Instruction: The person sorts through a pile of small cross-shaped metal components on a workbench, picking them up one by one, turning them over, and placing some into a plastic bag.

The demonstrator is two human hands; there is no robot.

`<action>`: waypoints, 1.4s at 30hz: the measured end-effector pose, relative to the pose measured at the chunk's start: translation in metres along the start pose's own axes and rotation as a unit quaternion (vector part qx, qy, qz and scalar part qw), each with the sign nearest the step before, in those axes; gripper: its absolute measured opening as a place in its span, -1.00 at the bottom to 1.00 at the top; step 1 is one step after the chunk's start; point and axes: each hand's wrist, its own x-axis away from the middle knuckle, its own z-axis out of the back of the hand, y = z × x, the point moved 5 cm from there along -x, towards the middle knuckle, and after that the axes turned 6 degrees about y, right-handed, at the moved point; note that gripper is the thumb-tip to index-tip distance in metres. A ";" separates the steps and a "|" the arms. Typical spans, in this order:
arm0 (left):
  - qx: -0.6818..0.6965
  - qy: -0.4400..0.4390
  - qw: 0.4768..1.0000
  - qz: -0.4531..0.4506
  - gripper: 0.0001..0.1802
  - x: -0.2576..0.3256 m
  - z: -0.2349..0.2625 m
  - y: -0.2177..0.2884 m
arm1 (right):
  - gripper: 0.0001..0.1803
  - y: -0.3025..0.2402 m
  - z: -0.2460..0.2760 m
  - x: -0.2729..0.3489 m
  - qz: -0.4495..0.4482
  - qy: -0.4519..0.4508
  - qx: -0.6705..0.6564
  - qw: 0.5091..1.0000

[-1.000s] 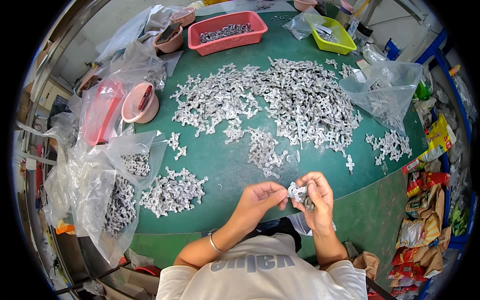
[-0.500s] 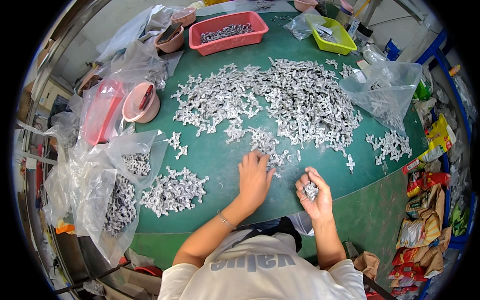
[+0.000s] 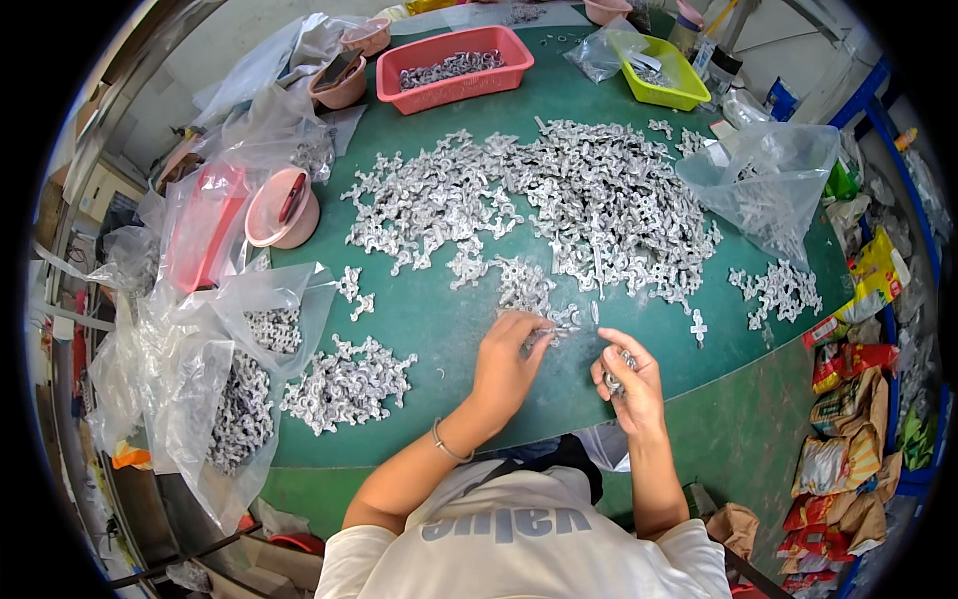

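A: State the position of each hand.

B: The left hand (image 3: 507,361) lies palm down on the green worktop (image 3: 439,319), its fingertips pinched on a small metal casting (image 3: 547,331) at the near edge of the large heap of silver castings (image 3: 589,200). The right hand (image 3: 631,384) is raised just above the worktop edge, its grip clamped on a small cluster of castings (image 3: 617,371); the count cannot be told.

A: Why is the stock arranged this way?

B: As a judgement: the large heap sits within reach ahead, and a smaller pile (image 3: 344,384) lies to the left, apart from it, which suggests separated lots. An open clear bag (image 3: 230,399) beside that pile already contains similar parts. A further small group (image 3: 778,290) lies at the right.

A: List the containers.

B: A red rectangular basket (image 3: 454,68) at the far edge holds metal parts. A yellow-green tray (image 3: 664,75) stands to its right. A pink bowl (image 3: 279,210) at the left holds a red-handled tool. A second clear bag (image 3: 768,180) stands open at the far right.

A: Any packages or labels?

B: Crumpled yellow, red and green snack-type packets (image 3: 858,399) lie in a heap below the worktop's right side. Their print is not reported.
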 end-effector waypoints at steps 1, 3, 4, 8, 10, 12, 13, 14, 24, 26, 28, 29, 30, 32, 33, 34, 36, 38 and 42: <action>0.030 -0.030 0.998 0.036 -0.77 0.001 0.002 0.004 | -0.72 -0.004 -0.005 0.004 0.029 -0.009 0.008 1.000; 0.089 -0.088 0.986 0.108 -0.78 0.004 0.007 0.015 | -0.73 -0.012 -0.014 0.011 0.086 -0.030 0.026 0.995; 0.169 -0.095 0.967 0.167 -0.78 0.009 0.005 0.012 | -0.73 -0.014 -0.015 0.012 0.107 -0.050 0.051 0.992; 0.361 -0.121 0.860 0.340 -0.78 0.022 0.005 0.021 | -0.75 -0.022 -0.019 0.022 0.184 -0.091 0.105 0.973; 0.380 -0.133 0.839 0.367 -0.78 0.023 0.007 0.026 | -0.76 -0.029 -0.022 0.027 0.210 -0.071 0.110 0.969; 0.379 -0.137 0.842 0.359 -0.78 0.024 0.010 0.029 | -0.79 -0.040 -0.030 0.036 0.225 -0.031 0.118 0.967; 0.375 -0.132 0.846 0.357 -0.78 0.024 0.012 0.031 | -0.80 -0.042 -0.033 0.037 0.234 -0.048 0.132 0.962; 0.369 -0.126 0.850 0.354 -0.78 0.023 0.013 0.033 | -0.82 -0.044 -0.033 0.038 0.244 -0.065 0.145 0.957; 0.312 -0.151 0.909 0.231 -0.71 0.025 0.022 0.057 | -0.92 -0.040 -0.024 0.041 0.160 -0.042 0.010 0.986; 0.313 -0.159 0.910 0.221 -0.69 0.025 0.024 0.058 | -0.90 -0.040 -0.023 0.042 0.153 -0.043 -0.001 0.987; 0.308 -0.162 0.913 0.212 -0.69 0.024 0.026 0.061 | -0.89 -0.040 -0.023 0.043 0.147 -0.043 -0.011 0.988; 0.303 -0.160 0.916 0.208 -0.69 0.023 0.027 0.064 | -0.89 -0.040 -0.024 0.043 0.145 -0.043 -0.015 0.988; 0.297 -0.158 0.919 0.204 -0.69 0.023 0.028 0.065 | -0.89 -0.040 -0.024 0.044 0.143 -0.042 -0.019 0.989; 0.296 -0.121 0.928 0.188 -0.69 0.025 0.029 0.065 | -0.88 -0.040 -0.025 0.044 0.141 -0.047 -0.024 0.989; 0.296 -0.103 0.932 0.180 -0.69 0.025 0.030 0.065 | -0.88 -0.039 -0.026 0.045 0.140 -0.050 -0.027 0.989; 0.275 -0.100 0.942 0.164 -0.70 0.025 0.031 0.066 | -0.88 -0.039 -0.026 0.045 0.140 -0.051 -0.027 0.988; 0.234 -0.096 0.959 0.131 -0.71 0.023 0.036 0.068 | -0.88 -0.039 -0.026 0.045 0.141 -0.054 -0.027 0.988; 0.211 -0.095 0.968 0.095 -0.72 0.020 0.039 0.073 | -0.88 -0.039 -0.027 0.045 0.144 -0.053 -0.028 0.988; 0.196 -0.094 0.974 0.060 -0.75 0.018 0.040 0.078 | -0.88 -0.043 -0.029 0.048 0.146 -0.058 -0.027 0.987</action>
